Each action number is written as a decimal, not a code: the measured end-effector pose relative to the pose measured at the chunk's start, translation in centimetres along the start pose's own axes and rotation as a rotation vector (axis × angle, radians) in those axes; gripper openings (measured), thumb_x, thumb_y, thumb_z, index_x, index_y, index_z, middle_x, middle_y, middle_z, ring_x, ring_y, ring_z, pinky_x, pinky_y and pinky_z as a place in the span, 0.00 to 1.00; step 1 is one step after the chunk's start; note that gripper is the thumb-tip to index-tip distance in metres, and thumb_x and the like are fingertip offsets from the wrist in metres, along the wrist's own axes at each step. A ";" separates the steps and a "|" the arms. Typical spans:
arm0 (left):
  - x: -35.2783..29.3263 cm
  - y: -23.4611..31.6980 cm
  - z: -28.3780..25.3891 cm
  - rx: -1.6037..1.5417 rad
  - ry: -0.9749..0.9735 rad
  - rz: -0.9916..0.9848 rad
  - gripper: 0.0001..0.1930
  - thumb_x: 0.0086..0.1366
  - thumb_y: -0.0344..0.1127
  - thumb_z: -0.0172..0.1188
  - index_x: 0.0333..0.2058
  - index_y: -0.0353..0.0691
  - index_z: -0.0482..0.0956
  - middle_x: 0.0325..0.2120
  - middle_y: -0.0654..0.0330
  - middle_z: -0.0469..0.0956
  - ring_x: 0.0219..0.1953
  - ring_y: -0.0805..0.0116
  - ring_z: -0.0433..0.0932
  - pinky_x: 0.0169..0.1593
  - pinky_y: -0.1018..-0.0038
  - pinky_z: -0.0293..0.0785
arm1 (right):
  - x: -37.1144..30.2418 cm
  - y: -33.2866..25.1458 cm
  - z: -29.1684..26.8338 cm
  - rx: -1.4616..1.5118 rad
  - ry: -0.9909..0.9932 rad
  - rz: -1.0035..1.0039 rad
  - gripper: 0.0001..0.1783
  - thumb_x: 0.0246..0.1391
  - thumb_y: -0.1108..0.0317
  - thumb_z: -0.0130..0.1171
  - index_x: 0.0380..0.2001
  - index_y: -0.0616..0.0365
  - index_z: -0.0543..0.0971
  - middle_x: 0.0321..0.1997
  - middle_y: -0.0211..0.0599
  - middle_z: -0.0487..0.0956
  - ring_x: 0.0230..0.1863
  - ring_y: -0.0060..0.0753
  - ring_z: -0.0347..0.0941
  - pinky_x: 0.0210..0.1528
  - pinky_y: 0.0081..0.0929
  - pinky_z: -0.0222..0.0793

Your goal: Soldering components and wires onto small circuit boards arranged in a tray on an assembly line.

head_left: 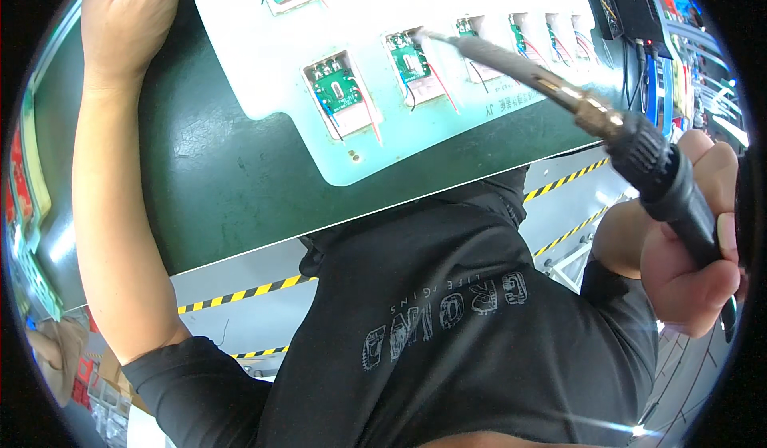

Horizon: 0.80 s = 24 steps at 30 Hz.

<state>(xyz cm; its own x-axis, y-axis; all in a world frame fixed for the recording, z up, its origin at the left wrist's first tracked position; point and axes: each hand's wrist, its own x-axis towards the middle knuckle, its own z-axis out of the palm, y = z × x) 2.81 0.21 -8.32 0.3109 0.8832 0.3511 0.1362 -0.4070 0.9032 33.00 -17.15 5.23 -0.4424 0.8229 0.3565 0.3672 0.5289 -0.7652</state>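
My right hand (691, 248) is closed around the black handle of a soldering iron (635, 148). The iron's metal barrel slants up and left, and its tip appears over the upper edge of a green circuit board (410, 63); contact I cannot tell. That board sits in a cutout of a pale board-holding tray (296, 88), with blue, black and red wires on it. A similar circuit board (335, 88) lies in the cutout to its left. At the upper left my left hand (128, 28) is curled, its fingers partly cut off by the frame edge, hiding what they hold.
The tray lies on a dark green work table (208, 168), its front edge near my body. More wired boards fill both tray rows. A black device (635, 8) with cables stands at the far right. Yellow-black floor tape (248, 294) shows below, and another person (60, 356) at lower left.
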 end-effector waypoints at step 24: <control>-5.6 19.7 13.5 0.493 -0.216 0.534 0.18 0.49 0.32 0.63 0.39 0.31 0.73 0.36 0.52 0.74 0.35 0.62 0.73 0.39 0.68 0.68 | -16.5 4.0 -11.1 -0.038 1.202 -0.221 0.14 0.53 0.70 0.45 0.20 0.67 0.74 0.16 0.42 0.70 0.13 0.23 0.56 0.18 0.23 0.53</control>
<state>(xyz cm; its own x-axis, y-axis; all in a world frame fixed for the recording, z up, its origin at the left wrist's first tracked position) 16.47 -15.88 4.14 0.6234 0.4922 0.6076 0.3045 -0.8685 0.3911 50.87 -26.35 2.27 0.5324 0.3714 0.7607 0.4128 0.6706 -0.6163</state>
